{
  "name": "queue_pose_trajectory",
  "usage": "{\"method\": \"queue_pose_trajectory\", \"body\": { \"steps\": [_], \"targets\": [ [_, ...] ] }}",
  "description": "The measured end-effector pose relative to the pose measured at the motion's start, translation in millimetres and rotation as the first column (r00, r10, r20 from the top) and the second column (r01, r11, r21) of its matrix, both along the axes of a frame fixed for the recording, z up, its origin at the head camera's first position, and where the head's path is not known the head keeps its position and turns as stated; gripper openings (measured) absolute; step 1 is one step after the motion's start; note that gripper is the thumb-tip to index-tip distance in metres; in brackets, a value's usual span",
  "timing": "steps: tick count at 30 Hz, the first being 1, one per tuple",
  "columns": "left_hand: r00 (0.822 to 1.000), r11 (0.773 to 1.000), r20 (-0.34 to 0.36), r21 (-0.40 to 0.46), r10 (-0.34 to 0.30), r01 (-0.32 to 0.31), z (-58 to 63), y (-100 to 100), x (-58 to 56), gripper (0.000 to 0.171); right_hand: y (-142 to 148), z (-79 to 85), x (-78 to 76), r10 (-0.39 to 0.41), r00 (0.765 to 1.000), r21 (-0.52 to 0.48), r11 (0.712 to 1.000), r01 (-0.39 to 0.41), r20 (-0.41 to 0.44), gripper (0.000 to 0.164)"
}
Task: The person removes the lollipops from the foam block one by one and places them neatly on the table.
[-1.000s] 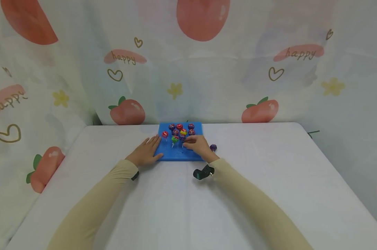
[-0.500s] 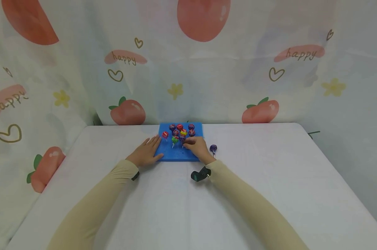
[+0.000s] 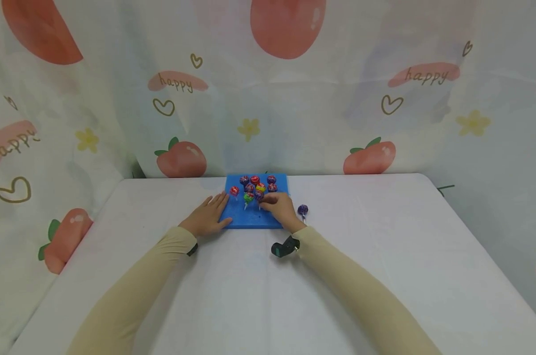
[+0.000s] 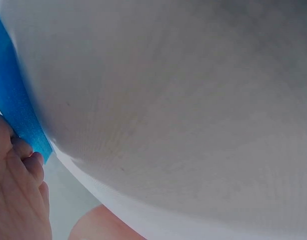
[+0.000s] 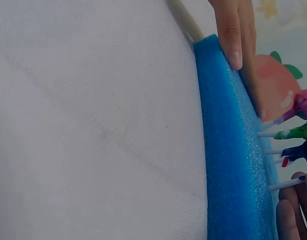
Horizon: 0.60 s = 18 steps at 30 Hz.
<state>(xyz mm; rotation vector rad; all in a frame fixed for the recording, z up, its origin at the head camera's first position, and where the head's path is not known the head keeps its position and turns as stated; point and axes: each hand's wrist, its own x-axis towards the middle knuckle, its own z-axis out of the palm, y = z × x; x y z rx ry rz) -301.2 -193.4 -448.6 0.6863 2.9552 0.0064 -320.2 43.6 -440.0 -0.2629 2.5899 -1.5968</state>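
Behind lollipops point(image 3: 249, 188), 2 "happy" prints point(image 3: 177, 81).

The head view is evenly but dimly lit; soft shadows lie on the white table point(image 3: 223, 305) beside both sleeves point(image 3: 132, 286), the frame's sides look stretched, and the lollipops point(image 3: 261, 188) at centre lack fine detail. The left wrist view is grey, darkest at upper right. In the right wrist view, the blue board point(image 5: 224, 150) glitters right of centre
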Motion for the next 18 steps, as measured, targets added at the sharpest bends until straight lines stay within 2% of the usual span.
{"method": "queue_pose_trajectory", "body": {
  "steps": [11, 18],
  "targets": [
    [1.000, 1.000, 0.004, -0.010, 0.007, -0.007, -0.1, 1.0, -1.4, 0.077, 5.8, 14.9, 3.5, 0.034, 0.996, 0.010, 0.999, -0.033, -0.081, 0.018],
    [1.000, 1.000, 0.005, -0.009, 0.010, -0.010, 1.1, 1.1, -0.2, 0.077, 19.5, 26.5, 8.8, 0.063, 0.997, -0.029, 0.998, -0.064, -0.055, 0.020]
  ]
}}
